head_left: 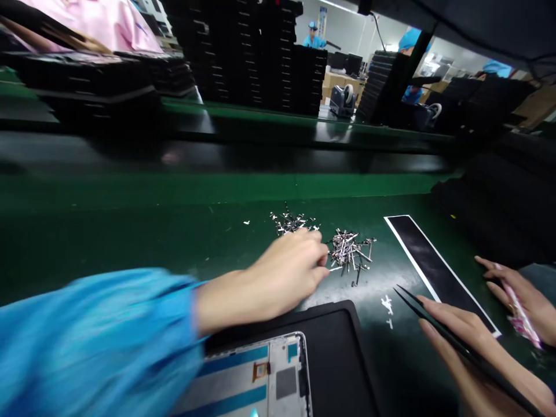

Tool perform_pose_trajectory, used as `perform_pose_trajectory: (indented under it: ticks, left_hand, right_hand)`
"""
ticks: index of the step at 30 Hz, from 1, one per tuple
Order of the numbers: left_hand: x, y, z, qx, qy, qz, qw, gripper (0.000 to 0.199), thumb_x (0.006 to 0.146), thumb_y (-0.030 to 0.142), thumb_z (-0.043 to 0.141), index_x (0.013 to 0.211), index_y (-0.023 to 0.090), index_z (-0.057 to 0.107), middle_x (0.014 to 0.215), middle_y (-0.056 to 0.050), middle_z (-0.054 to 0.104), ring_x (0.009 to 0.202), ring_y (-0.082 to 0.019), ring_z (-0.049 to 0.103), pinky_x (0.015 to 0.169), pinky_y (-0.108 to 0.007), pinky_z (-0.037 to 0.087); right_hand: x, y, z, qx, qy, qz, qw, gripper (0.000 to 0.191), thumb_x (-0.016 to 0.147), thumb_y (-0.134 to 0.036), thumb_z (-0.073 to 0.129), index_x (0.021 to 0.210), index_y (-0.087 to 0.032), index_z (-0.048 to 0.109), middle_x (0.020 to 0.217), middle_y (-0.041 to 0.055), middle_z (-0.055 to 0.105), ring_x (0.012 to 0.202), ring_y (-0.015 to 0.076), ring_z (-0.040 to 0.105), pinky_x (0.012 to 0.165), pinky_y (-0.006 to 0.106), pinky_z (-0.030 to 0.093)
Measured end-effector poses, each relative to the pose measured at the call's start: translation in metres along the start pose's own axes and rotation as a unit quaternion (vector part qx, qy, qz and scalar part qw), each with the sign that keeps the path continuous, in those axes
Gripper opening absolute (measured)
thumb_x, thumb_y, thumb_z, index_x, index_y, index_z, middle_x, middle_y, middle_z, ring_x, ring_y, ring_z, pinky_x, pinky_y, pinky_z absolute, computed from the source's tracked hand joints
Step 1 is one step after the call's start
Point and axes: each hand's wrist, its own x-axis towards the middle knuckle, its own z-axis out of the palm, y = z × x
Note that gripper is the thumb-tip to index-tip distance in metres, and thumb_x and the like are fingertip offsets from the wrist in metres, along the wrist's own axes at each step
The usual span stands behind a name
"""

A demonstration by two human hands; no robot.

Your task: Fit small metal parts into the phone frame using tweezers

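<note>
Green bench running across a factory line, black trays stacking upper centre, left hand pinching at silvery pins, right hand gripping black tweezers.

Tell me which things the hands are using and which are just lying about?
In use:
left hand at the small metal parts
right hand holding black tweezers
tray with a device frame

Lying about:
black strip
black stacks
tape dispenser

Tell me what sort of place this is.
Probably an electronics assembly line in a factory: stacked black trays along a green conveyor belt, small metal parts heaped on the bench, and workers in blue caps behind.
</note>
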Motion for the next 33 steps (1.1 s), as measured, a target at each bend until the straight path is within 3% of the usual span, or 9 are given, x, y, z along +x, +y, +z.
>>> perform_pose_trajectory:
  ticks: [4,9,14,17,19,22,26,30,33]
  left_hand:
    - [0.043,0.004,0.032,0.055,-0.09,-0.043,0.993,0.009,0.085,0.019,0.058,0.081,0.01,0.058,0.092,-0.005,0.058,0.088,-0.019,0.056,0.078,-0.038,0.048]
    - [0.038,0.005,0.034,0.002,-0.125,-0.053,0.991,0.009,0.086,0.01,0.048,0.092,0.01,0.055,0.101,-0.008,0.055,0.095,-0.021,0.053,0.081,-0.039,0.044]
    - [0.029,0.006,0.019,-0.141,-0.12,-0.079,0.98,0.015,0.082,0.011,0.037,0.071,0.016,0.046,0.065,0.0,0.047,0.061,-0.014,0.044,0.057,-0.026,0.036]
    - [0.033,0.014,0.018,-0.261,-0.105,-0.105,0.954,0.007,0.076,0.015,0.039,0.071,0.017,0.045,0.06,0.003,0.044,0.056,-0.011,0.042,0.051,-0.022,0.034]
    - [0.036,0.023,0.02,-0.33,-0.098,-0.117,0.931,0.007,0.071,0.015,0.039,0.075,0.016,0.045,0.06,0.003,0.045,0.054,-0.01,0.043,0.05,-0.02,0.036]
    - [0.039,0.038,0.025,-0.401,-0.091,-0.122,0.903,0.01,0.067,0.017,0.041,0.077,0.016,0.043,0.058,0.004,0.043,0.049,-0.008,0.04,0.048,-0.019,0.036]
    - [0.042,0.047,0.028,-0.425,-0.062,-0.101,0.897,0.008,0.069,0.023,0.045,0.074,0.016,0.045,0.056,0.004,0.042,0.049,-0.01,0.042,0.048,-0.021,0.038]
    - [0.049,0.046,0.029,-0.358,0.043,-0.073,0.93,0.02,0.081,0.032,0.045,0.076,0.016,0.056,0.074,-0.002,0.056,0.074,-0.017,0.05,0.07,-0.031,0.039]
    - [0.055,0.045,0.033,-0.324,0.053,-0.048,0.943,0.017,0.079,0.028,0.051,0.075,0.017,0.064,0.079,-0.002,0.063,0.083,-0.02,0.052,0.078,-0.032,0.036]
  right_hand:
    - [0.006,0.028,-0.013,-0.022,-0.108,-0.105,0.988,0.031,0.086,-0.024,0.052,0.117,-0.026,0.058,0.105,0.0039,0.066,0.088,0.0194,0.065,0.068,0.022,0.056]
    - [0.004,0.043,-0.016,-0.078,-0.134,-0.194,0.969,0.046,0.086,-0.015,0.049,0.13,-0.024,0.044,0.112,0.0036,0.062,0.094,0.0171,0.063,0.077,0.018,0.053]
    - [0.003,0.034,-0.005,-0.067,-0.09,-0.095,0.989,0.029,0.084,-0.017,0.053,0.112,-0.023,0.057,0.105,0.0037,0.064,0.093,0.0174,0.063,0.077,0.02,0.053]
    - [0.013,0.016,0.009,-0.026,-0.097,-0.032,0.994,0.012,0.087,-0.018,0.048,0.096,-0.02,0.056,0.09,0.0043,0.063,0.083,0.0137,0.062,0.072,0.019,0.051]
    - [0.021,0.004,0.022,-0.013,-0.092,-0.076,0.993,0.017,0.086,-0.011,0.044,0.097,-0.017,0.055,0.073,0.0028,0.057,0.067,0.0115,0.057,0.059,0.02,0.047]
    - [0.031,-0.006,0.044,0.017,-0.084,-0.123,0.989,0.027,0.081,-0.003,0.044,0.1,-0.011,0.06,0.067,0.0043,0.054,0.06,0.0139,0.049,0.054,0.027,0.04]
    - [0.044,-0.004,0.064,0.146,-0.075,-0.015,0.986,0.026,0.079,-0.01,0.045,0.059,-0.017,0.061,0.058,0.0033,0.051,0.055,0.0134,0.044,0.052,0.028,0.032]
    - [0.06,0.005,0.06,0.253,-0.068,0.162,0.951,0.016,0.078,-0.024,0.056,0.064,-0.018,0.061,0.055,-0.0004,0.057,0.041,0.0082,0.04,0.045,0.025,0.033]
    - [0.067,0.008,0.053,0.338,-0.058,0.276,0.898,0.022,0.075,-0.032,0.061,0.059,-0.017,0.058,0.054,-0.0009,0.058,0.036,0.0055,0.036,0.045,0.024,0.035]
